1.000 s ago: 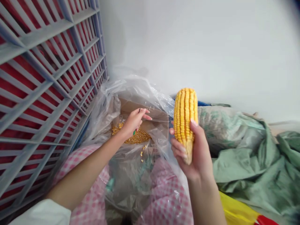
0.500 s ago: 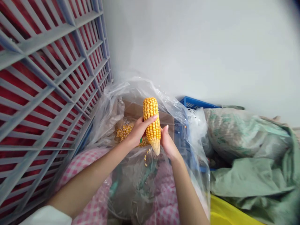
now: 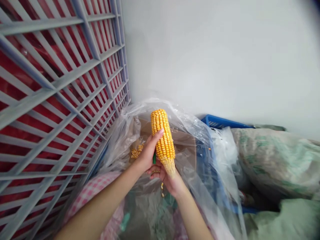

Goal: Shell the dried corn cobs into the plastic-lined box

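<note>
A yellow ear of corn [image 3: 162, 135] tilts over the clear plastic bag, with bare pale cob [image 3: 170, 168] at its lower end. My left hand [image 3: 150, 151] is closed around its left side, thumb across the kernels. Beneath the lower end lies my right hand [image 3: 166, 176], palm up and fingers loosely apart, partly hidden by the ear. A small green object [image 3: 154, 158] shows between my left hand and the ear; its kind is hidden. Loose kernels [image 3: 137, 151] lie in the bag behind my left hand, and a few more [image 3: 162, 190] lie nearer to me.
A grey slatted plastic crate [image 3: 82, 108] with red behind its slats rises on the left. The clear bag [image 3: 120, 133] spreads over cardboard [image 3: 188, 140]. To the right stand a blue crate [image 3: 220, 121] and a stuffed woven sack [image 3: 275, 156]. A white wall [image 3: 212, 60] closes the back.
My right hand has moved from the ear's right side to underneath its lower end, turning palm up. My left hand keeps its hold. The view has shifted, so surroundings sit lower and further right.
</note>
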A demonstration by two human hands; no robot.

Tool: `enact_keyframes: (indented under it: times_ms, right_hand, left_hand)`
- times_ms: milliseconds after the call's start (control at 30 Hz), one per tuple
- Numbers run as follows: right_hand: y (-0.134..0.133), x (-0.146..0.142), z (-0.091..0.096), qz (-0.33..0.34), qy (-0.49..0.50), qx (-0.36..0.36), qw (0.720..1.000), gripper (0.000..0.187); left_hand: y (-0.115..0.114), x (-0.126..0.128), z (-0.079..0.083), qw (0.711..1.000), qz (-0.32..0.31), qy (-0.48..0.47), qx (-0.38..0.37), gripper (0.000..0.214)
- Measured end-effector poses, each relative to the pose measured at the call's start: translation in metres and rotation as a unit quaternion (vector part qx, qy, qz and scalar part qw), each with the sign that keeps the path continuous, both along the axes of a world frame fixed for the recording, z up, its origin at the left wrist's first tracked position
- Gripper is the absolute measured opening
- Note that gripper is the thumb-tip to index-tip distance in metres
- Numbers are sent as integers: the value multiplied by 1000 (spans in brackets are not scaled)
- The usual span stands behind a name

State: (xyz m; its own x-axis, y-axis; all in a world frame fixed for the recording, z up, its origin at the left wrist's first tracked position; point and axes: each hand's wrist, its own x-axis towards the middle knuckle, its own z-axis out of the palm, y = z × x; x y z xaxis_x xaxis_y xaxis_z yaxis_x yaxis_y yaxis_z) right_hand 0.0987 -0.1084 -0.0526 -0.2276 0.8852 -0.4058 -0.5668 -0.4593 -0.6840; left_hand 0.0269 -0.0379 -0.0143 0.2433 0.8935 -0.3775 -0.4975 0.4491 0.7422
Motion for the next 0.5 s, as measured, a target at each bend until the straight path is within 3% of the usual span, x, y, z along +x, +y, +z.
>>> enact_keyframes:
  times_ms: [200,300,400,500]
  right_hand:
    - [4,7,8,-34,-107,11,994,31]
    - [7,5,-2,-49,-108,-3,993,35]
    - [12,1,-16,2,-96,-34,995,45]
    - [13,-2,-24,-30,-126,-16,991,58]
  left_hand:
    - [2,2,1,1000,-5,-10,-23,50]
    - [0,3,-2,999,18,39,-14,47]
    - [-2,4,-4,996,20,88,-17,49]
    - [-5,4,0,994,10,107,-22,55]
